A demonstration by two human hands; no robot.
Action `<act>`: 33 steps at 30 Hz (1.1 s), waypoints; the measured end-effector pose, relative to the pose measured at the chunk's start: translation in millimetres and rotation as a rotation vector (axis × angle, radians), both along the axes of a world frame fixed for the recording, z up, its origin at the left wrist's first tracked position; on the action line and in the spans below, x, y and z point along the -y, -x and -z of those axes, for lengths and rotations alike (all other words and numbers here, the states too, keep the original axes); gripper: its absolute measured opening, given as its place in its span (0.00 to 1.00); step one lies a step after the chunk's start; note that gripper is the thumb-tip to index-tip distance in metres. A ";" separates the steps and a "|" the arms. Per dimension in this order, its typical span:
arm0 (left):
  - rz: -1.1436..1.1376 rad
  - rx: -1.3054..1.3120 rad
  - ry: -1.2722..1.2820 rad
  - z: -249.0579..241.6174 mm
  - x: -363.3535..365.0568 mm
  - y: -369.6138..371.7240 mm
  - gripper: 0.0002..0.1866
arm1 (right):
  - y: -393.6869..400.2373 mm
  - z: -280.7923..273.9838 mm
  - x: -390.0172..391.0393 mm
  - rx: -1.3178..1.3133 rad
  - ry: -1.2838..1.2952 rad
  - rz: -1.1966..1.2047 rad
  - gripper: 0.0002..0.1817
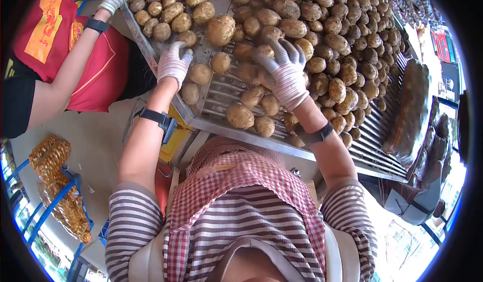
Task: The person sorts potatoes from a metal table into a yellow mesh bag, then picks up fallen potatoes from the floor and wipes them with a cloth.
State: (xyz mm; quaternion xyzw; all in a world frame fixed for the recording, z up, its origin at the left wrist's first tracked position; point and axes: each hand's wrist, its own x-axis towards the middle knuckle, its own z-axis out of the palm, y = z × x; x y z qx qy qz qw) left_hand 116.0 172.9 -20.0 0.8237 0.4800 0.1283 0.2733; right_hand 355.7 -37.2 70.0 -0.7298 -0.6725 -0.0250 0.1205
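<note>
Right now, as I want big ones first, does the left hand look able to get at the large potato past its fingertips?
Probably yes: the large potato sits just beyond the left hand, with mostly bare metal between them.

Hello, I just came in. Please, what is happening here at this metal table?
A person in striped gloves has both hands among potatoes on the metal table. The right hand is spread over potatoes on the barred part, beside the big heap. The left hand is close to a potato on the smooth part; I cannot tell if it grips anything. A co-worker in a red apron has a gloved hand by the smaller group of potatoes.
</note>
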 end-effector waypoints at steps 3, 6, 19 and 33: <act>0.107 0.129 -0.165 -25.3 -2.4 5.1 0.21 | -25.0 -28.2 9.4 -0.025 -0.006 -0.005 0.34; 0.274 0.282 -0.188 -30.0 7.6 -15.9 0.22 | -54.5 -20.5 52.3 0.136 0.252 -0.111 0.38; 0.629 -0.383 -0.229 -36.9 -16.8 -168.9 0.34 | -141.6 20.9 -121.1 0.362 0.269 -0.241 0.37; 0.399 -0.244 -0.093 -26.9 -75.2 -115.4 0.29 | -134.3 27.1 -193.6 0.420 0.400 -0.472 0.28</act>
